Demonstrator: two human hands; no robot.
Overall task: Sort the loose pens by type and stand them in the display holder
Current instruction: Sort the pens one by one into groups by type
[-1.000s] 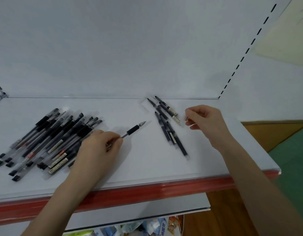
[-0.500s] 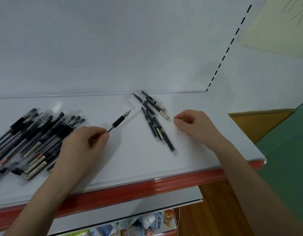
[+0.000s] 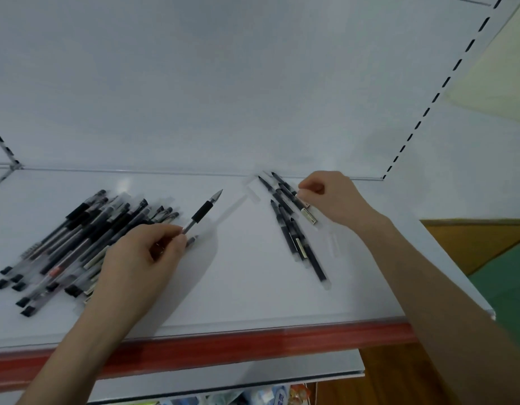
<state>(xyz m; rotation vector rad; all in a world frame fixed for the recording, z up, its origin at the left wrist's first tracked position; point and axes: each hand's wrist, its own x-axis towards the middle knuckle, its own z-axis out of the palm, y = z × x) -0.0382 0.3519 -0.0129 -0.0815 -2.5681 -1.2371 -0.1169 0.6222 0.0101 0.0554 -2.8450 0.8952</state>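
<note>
Sorting pens on a white shelf, both hands down among them.

Holding one black-grip pen in the left hand, thumb and fingers pinched round the near end of its barrel, tip pointing far and right. Just right of the big pile of pens, fanned flat across the left of the shelf, with the hand lying over the pile's near-right edge. Touching the small group of dark pens right of centre with the right hand, fingers curled and their tips at the group's far-right pens. Cannot tell whether pinching one or only touching. Pile and group well apart. Red front edge along the near side.
</note>
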